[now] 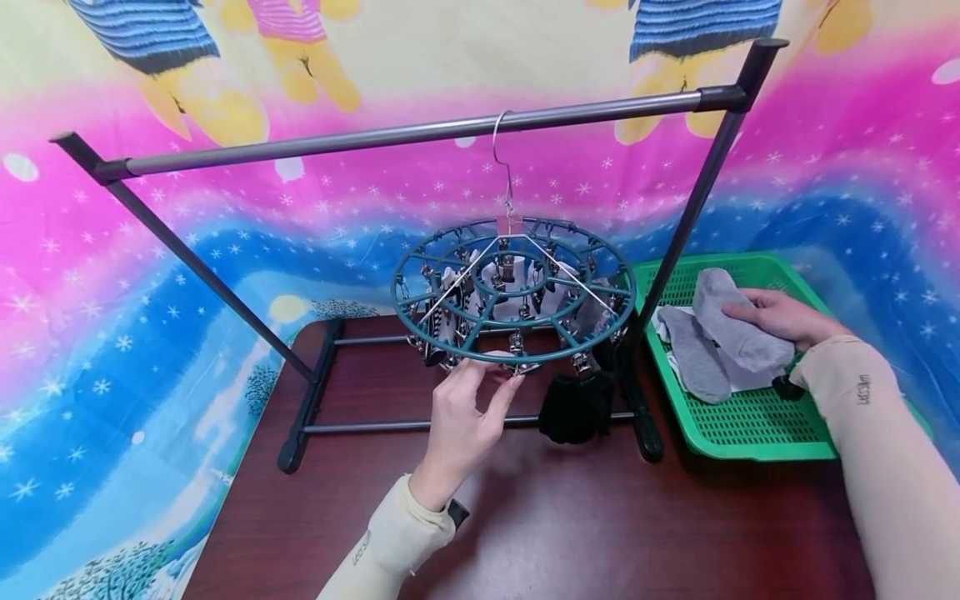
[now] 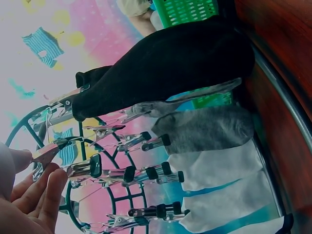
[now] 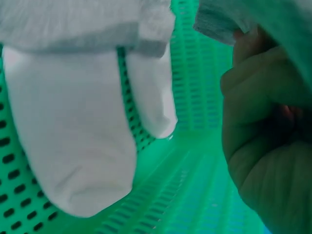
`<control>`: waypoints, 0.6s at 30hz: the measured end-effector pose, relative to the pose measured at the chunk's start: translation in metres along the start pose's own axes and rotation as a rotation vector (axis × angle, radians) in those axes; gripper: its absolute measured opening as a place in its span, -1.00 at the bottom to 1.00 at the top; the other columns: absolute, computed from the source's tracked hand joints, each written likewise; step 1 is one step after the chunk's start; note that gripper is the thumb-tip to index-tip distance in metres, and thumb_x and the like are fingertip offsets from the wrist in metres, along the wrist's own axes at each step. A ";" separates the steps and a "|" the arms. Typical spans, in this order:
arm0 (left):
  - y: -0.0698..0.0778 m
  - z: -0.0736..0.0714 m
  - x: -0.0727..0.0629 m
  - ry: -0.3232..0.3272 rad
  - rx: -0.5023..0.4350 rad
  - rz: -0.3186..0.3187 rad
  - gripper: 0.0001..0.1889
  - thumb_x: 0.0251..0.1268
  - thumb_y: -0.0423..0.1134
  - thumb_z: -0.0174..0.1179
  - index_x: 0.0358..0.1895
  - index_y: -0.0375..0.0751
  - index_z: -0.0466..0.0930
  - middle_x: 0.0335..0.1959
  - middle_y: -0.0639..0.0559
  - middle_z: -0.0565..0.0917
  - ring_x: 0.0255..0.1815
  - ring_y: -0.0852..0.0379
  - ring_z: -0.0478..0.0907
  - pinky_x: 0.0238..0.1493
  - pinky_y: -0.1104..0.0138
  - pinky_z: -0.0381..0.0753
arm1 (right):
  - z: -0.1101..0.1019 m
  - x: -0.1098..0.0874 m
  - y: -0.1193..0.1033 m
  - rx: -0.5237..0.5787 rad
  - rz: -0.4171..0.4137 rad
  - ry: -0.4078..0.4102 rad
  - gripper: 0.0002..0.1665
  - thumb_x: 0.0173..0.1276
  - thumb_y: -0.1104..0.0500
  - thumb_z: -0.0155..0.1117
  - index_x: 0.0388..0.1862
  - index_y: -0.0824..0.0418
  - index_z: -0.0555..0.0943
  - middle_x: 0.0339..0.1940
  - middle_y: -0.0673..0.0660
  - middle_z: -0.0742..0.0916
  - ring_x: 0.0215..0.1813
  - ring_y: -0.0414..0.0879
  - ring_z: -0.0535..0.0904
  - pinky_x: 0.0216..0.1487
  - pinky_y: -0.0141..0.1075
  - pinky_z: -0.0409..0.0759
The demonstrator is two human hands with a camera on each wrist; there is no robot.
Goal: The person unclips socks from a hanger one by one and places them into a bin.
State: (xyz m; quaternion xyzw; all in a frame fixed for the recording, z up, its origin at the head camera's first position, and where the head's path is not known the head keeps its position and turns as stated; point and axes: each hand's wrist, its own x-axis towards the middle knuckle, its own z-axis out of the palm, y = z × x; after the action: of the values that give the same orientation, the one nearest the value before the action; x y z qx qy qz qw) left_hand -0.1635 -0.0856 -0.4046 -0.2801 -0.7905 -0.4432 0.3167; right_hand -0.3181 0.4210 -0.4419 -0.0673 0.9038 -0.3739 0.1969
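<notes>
My left hand (image 1: 465, 417) is raised at the front rim of a round green clip hanger (image 1: 555, 357). In the left wrist view, its thumb and fingers pinch a metal clip (image 2: 46, 153) hanging from that rim. A black sock (image 2: 161, 63) hangs beside it, with a grey sock (image 2: 204, 129) and white socks (image 2: 219, 168) clipped farther in. Over the basket, my right hand (image 1: 787, 317) holds a grey sock (image 1: 738, 329), thumb on top. Another grey sock (image 1: 696, 358) lies in the basket, over white socks (image 3: 73, 126).
The green plastic basket (image 1: 757, 450) stands on the right of the brown table (image 1: 585, 517). A dark metal rack (image 1: 337, 142) carries the hanger by a wire hook (image 1: 498, 137). Behind it hangs a colourful printed cloth (image 1: 247, 217).
</notes>
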 end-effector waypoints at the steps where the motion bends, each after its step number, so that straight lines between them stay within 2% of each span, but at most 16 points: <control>1: 0.000 0.000 0.000 0.002 0.005 0.006 -0.71 0.31 -0.32 0.42 0.06 -0.23 0.67 -0.16 -0.04 0.77 -0.11 0.09 0.71 0.00 0.21 0.73 | 0.001 0.000 0.003 -0.005 0.008 -0.004 -0.17 0.73 -0.15 -0.15 0.68 0.36 0.00 0.48 0.58 0.38 -0.03 -0.35 0.65 -0.06 -0.30 0.66; 3: 0.000 0.000 0.000 0.006 0.014 0.022 -0.71 0.30 -0.33 0.43 0.06 -0.24 0.67 -0.18 -0.06 0.76 -0.14 0.09 0.72 -0.03 0.22 0.73 | 0.003 0.000 0.010 -0.013 0.028 -0.013 -0.15 0.73 -0.15 -0.16 0.68 0.38 -0.02 0.48 0.59 0.37 0.05 -0.21 0.66 -0.04 -0.27 0.65; 5: 0.000 0.000 -0.001 0.009 0.020 0.035 -0.70 0.29 -0.33 0.43 0.06 -0.24 0.67 -0.20 -0.07 0.76 -0.17 0.09 0.71 -0.07 0.23 0.74 | 0.004 -0.001 0.017 -0.045 0.038 -0.023 -0.13 0.73 -0.16 -0.16 0.67 0.42 -0.04 0.50 0.62 0.30 0.20 0.07 0.64 0.04 -0.18 0.64; 7: 0.000 0.000 0.000 0.011 0.019 0.038 -0.70 0.30 -0.33 0.43 0.06 -0.24 0.67 -0.20 -0.07 0.76 -0.18 0.09 0.71 -0.08 0.23 0.74 | 0.005 -0.003 0.022 -0.070 0.043 -0.034 -0.11 0.72 -0.16 -0.15 0.66 0.46 -0.07 0.51 0.66 0.23 0.35 0.41 0.47 0.16 0.02 0.61; 9: 0.000 -0.001 0.000 0.012 0.017 0.035 -0.71 0.30 -0.33 0.43 0.06 -0.23 0.67 -0.18 -0.07 0.76 -0.16 0.09 0.71 -0.06 0.23 0.74 | 0.005 -0.003 0.025 -0.102 0.045 -0.039 -0.06 0.71 -0.18 -0.14 0.65 0.49 -0.10 0.53 0.70 0.14 0.45 0.62 0.21 0.27 0.25 0.49; 11: 0.000 -0.001 0.001 0.014 0.016 0.032 -0.70 0.31 -0.32 0.42 0.07 -0.23 0.67 -0.17 -0.06 0.76 -0.14 0.09 0.71 -0.04 0.23 0.73 | 0.004 -0.004 0.027 -0.128 0.055 -0.039 -0.02 0.70 -0.21 -0.13 0.64 0.52 -0.12 0.54 0.73 0.06 0.48 0.69 0.04 0.33 0.43 0.31; 13: 0.000 -0.001 0.000 0.016 0.015 0.037 -0.70 0.30 -0.34 0.43 0.07 -0.23 0.67 -0.17 -0.07 0.76 -0.15 0.09 0.72 -0.05 0.23 0.74 | 0.003 -0.004 0.030 -0.164 0.070 -0.035 0.02 0.69 -0.23 -0.12 0.62 0.57 -0.14 0.52 0.76 0.02 0.48 0.73 -0.05 0.37 0.51 0.17; 18: 0.000 0.000 0.001 0.015 0.008 0.040 -0.70 0.29 -0.34 0.43 0.07 -0.25 0.67 -0.18 -0.08 0.76 -0.16 0.09 0.72 -0.05 0.22 0.74 | 0.002 -0.005 0.033 -0.240 0.106 -0.028 0.09 0.67 -0.24 -0.07 0.58 0.64 -0.17 0.49 0.79 0.00 0.47 0.75 -0.11 0.37 0.53 0.09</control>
State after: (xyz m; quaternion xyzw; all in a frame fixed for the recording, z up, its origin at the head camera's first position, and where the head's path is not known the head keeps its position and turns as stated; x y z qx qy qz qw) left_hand -0.1636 -0.0852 -0.4038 -0.2914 -0.7839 -0.4358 0.3326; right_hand -0.3117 0.4445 -0.4649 -0.0476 0.9415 -0.2514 0.2193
